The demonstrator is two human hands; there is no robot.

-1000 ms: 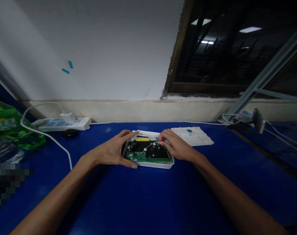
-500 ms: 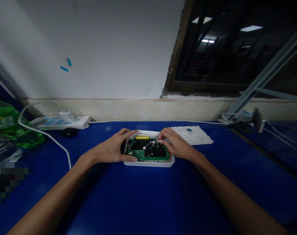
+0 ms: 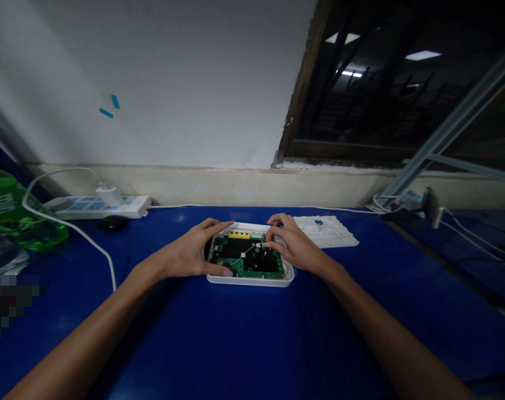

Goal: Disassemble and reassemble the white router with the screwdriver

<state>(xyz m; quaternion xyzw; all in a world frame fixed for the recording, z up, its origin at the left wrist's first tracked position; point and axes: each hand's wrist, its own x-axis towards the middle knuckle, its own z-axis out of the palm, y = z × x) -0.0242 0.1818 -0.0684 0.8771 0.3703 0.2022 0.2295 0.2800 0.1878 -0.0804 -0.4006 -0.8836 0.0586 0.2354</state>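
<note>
A white plastic housing [image 3: 250,281] lies open on the blue table, with a green and black circuit board [image 3: 252,265] inside. A yellow connector block [image 3: 239,235] sits along the board's far edge. My left hand [image 3: 196,250] grips the housing's left end, thumb on the near rim and fingers on the far one. At the upper right of the board, my right hand [image 3: 291,243] pinches something too small to make out, near the end of a thin white wire [image 3: 250,250]. A red wire curves at the board's right end.
A white cover [image 3: 329,232] lies behind and right of the housing. At the back left are a power strip [image 3: 138,206] with a plug, a black mouse-like object [image 3: 113,223] and a green bottle [image 3: 6,205]. Cables and a metal frame [image 3: 427,153] stand at the right.
The view has shifted slightly. My right hand has lifted a little and its fingers have shifted at the board's upper right. My left hand keeps its grip on the housing.
</note>
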